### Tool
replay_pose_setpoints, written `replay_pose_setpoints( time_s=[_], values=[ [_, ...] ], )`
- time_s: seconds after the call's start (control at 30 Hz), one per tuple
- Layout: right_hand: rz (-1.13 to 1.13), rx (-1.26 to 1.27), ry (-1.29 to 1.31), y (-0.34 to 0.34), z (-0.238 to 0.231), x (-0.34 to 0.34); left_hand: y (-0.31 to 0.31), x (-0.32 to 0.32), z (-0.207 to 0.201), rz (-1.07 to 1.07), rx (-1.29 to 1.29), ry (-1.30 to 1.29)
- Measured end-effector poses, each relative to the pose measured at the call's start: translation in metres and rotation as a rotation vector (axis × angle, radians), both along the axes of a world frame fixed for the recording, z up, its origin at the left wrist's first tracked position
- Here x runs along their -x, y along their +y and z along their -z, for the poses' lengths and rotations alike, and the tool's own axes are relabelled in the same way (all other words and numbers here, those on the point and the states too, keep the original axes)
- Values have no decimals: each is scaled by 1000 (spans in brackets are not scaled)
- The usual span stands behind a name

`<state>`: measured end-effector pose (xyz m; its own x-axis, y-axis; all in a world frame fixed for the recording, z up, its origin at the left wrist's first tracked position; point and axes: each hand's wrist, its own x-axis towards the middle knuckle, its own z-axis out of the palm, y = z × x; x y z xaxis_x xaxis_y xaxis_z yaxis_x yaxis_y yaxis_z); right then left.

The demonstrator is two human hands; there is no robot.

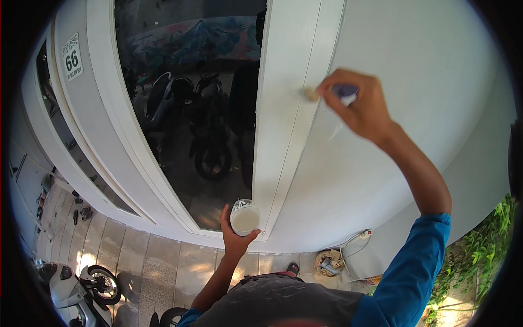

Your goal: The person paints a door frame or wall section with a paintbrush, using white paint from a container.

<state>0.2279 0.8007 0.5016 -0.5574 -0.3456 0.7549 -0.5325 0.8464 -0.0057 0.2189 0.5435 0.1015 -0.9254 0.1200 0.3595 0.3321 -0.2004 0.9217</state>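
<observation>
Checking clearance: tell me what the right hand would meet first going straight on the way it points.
The right hand, brush leading, would likely meet the white frame beside the dark glass; depth is unclear.

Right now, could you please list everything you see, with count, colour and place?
Brush: 1, tan tip, upper centre
Cup: 1, clear, white inside, lower centre
Glass: 2 panes, dark, centre, left
Frame: 1, white, around centre pane
Wall: 1, white, right
Sign: 1, white, upper left
Motorbike: 1, silver, lower left
Wheel: 1, dark, lower edge
Shoes: several, dark, left
Floor: 1, grey, below
Cable: 1, white, lower right
Round thing: 1, brown, lower right
Plants: uncounted, green, right edge
Left hand: 1, bare, holding cup
Right hand: 1, bare, holding brush
Sleeves: 2, blue, lower edge
Shirt: 1, grey, lower edge
Foot: 1, dark-sandalled, lower centre
</observation>
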Motion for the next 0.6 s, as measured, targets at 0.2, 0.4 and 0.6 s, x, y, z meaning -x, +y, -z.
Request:
replay_pose_setpoints(
  time_s=[0.2,0.4,0.6],
  values=[
    [20,18,534,9,-57,17,-1,-1,4,-1,10,19],
    [-106,-177,506,-4,21,11,0,-1,-1,-17,-18,-28],
    [-36,-17,-109,-11,39,0,-3,-1,0,-18,-5,-3]
  ],
)
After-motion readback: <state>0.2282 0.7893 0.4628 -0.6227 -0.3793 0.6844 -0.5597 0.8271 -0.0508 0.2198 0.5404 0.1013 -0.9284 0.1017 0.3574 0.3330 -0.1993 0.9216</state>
